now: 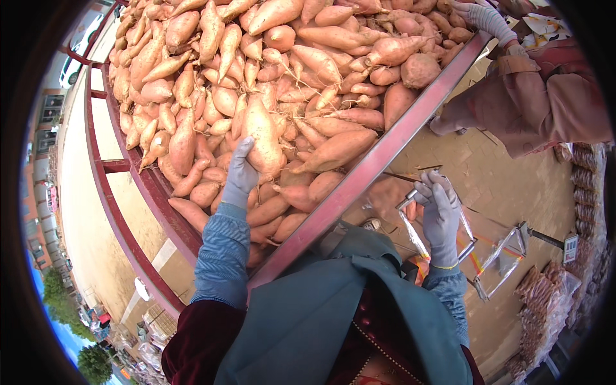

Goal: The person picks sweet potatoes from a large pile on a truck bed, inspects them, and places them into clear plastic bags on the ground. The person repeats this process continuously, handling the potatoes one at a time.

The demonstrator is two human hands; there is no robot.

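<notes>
My left hand (240, 171), in a grey glove, grips the lower left side of a large pale sweet potato (262, 132). That sweet potato rests on the heap of sweet potatoes (332, 41) inside the red metal side rails. Over the mouth of a clear plastic bag (411, 231), my gloved right hand (440, 216) hangs with loosely bent fingers and nothing seen in them. The bag's mouth is spread on a metal frame (468, 250). Reddish sweet potatoes (411, 210) show partly inside, behind my right hand.
A red metal rail (375, 161) runs diagonally between the heap and the bag. A second clear bag (500, 262) hangs on a frame at right, near a printed code card (570, 249). Another person's gloved hand (483, 19) touches the heap. Filled bags (544, 308) lie stacked at right.
</notes>
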